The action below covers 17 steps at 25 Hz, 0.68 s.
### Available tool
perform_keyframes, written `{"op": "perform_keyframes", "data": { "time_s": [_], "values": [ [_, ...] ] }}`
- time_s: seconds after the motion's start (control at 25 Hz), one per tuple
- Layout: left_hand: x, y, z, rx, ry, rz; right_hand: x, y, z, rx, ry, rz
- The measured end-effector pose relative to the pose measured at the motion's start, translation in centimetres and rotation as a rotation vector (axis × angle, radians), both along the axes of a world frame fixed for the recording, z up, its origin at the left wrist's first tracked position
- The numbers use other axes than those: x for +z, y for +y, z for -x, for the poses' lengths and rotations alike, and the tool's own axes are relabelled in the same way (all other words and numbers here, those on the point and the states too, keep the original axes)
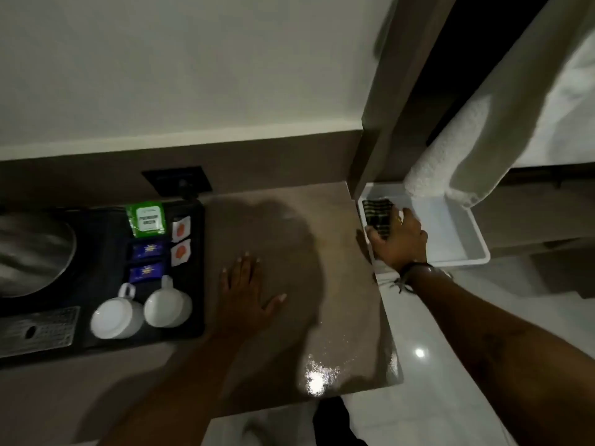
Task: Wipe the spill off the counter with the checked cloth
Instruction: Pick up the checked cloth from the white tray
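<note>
- As I look down from head height, my left hand (246, 292) lies flat on the brown stone-look counter (341, 304), palm down, fingers spread, holding nothing.
- My right hand (397, 241) reaches past the counter's right edge into a white rectangular plastic bin (457, 233) that sits beside the counter, below its level.
- That hand's fingers curl over the dark-and-pale checked cloth (376, 210), which lies bunched in the bin's near-left corner; the grip looks closed on the cloth, thumb at its lower edge.
- There is a ring on one finger of that hand and a dark cord band (410, 275) around the wrist.
- A wet, glittering patch, the spill (318, 375), shines on the counter near its front right corner, well apart from both hands.
- To the left of my flat hand sits a black rectangular tray (196, 317), its edge just beside my fingers.
- On the tray stand two white ceramic cups (141, 312), upside down, side by side.
- Behind the cups lie a green tea sachet (146, 218), two blue sachets (146, 262) and two small white packets with orange marks (181, 241).
- A pale towel (450, 162) hangs above the bin.
</note>
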<state>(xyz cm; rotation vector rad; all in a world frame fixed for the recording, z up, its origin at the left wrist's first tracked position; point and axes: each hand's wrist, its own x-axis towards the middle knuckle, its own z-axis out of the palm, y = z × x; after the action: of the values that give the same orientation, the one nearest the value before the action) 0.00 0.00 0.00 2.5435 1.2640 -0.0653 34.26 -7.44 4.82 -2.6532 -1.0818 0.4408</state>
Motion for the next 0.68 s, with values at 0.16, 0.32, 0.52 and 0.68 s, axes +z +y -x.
{"op": "perform_keyframes", "data": {
  "time_s": [0.16,0.32,0.52,0.68],
  "values": [
    [-1.5,0.5,0.0,0.069,0.001,-0.042,-3.2,4.0,-3.9,-0.311,0.216,0.099],
    [-2.0,1.1,0.0,0.06,-0.002,0.02,-6.2,6.0,-4.7,-0.513,0.239,0.278],
    [-0.8,0.8,-0.2,0.082,0.01,0.047,-7.2,5.6,-7.2,-0.569,0.346,0.253],
    [-1.2,0.9,0.1,0.082,0.019,0.024,-7.5,4.8,-8.5,-0.522,0.511,0.115]
  ]
}}
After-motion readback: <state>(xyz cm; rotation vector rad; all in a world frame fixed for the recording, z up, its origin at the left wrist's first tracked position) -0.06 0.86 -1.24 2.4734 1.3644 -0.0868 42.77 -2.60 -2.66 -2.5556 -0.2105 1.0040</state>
